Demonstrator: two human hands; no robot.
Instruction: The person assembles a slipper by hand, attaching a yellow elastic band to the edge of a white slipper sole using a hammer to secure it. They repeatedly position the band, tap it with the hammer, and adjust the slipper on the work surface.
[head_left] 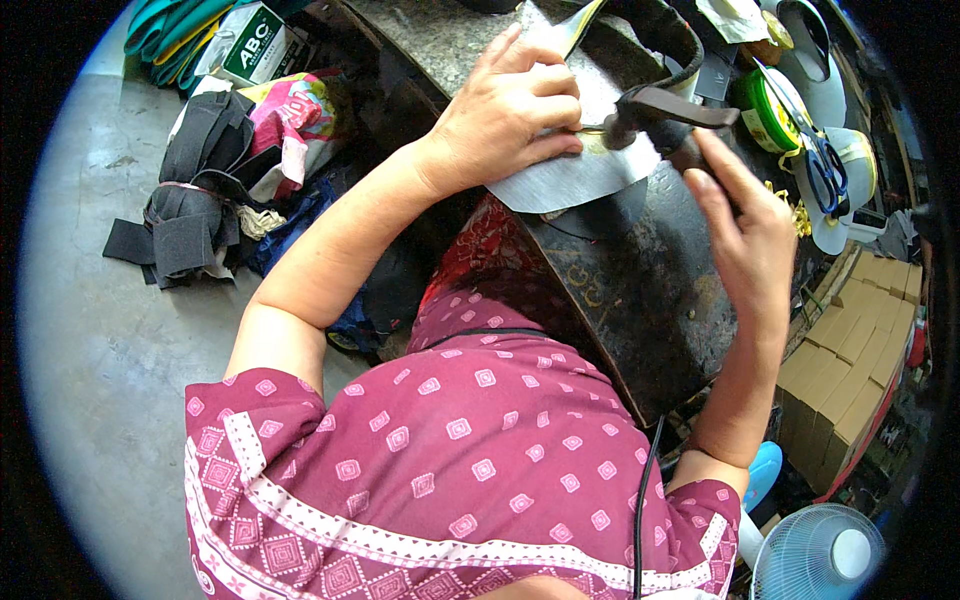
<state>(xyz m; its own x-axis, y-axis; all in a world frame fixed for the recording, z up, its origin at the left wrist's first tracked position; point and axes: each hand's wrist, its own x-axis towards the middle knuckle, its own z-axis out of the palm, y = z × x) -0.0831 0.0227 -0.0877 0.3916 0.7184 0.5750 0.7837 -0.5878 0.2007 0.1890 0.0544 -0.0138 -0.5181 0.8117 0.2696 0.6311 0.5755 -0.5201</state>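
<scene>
My right hand [745, 215] grips a hammer [690, 108] with a dark head, raised close to my left fingertips. A pale grey curved sheet piece [570, 188] lies on the dark worktable [665, 290]. My left hand [515, 110] rests on this sheet, thumb and forefinger pressed together. From between them a thin pin-like piece [592, 130] sticks out toward the hammer head; its exact kind is too small to make out. Just beyond stands a curved, dark-edged band [690, 50], and the hammer covers part of the area in front of it.
To the right are a green tub [765, 110], blue-handled scissors [825, 165] and stacked cardboard [840, 340]. A fan [820, 555] stands at lower right. Bundled black strips [190, 225] and a green-and-white box [255, 45] lie on the left.
</scene>
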